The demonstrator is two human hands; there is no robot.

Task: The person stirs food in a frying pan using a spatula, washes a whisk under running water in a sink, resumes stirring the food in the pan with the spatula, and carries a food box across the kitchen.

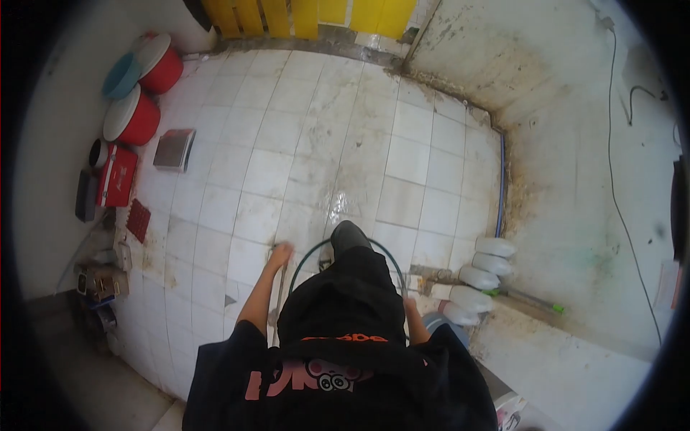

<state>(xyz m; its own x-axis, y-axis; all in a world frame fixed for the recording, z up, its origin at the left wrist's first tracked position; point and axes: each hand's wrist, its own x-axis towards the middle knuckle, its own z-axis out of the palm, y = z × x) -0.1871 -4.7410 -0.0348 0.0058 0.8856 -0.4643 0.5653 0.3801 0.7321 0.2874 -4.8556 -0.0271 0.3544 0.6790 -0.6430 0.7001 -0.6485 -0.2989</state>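
A dark green hose [383, 249] arcs across in front of my legs, above the white tiled floor. One end of its curve comes down to my right hand [410, 306], beside my right thigh, and the fingers look closed around it. My left hand [282, 254] is stretched forward on the left, its fingers blurred but apparently curled. A thin greyish strip runs below that hand; whether the hand holds it is unclear. Between my hands one dark boot [349, 235] shows on the wet floor.
Red tubs with white lids [134, 116], a teal basin [122, 76], a red box [117, 177] and a flat scale [174, 151] line the left. White bottle-like containers [480, 277] stand right, near a blue pipe [501, 187]. Yellow strips [302, 18] hang at the far doorway.
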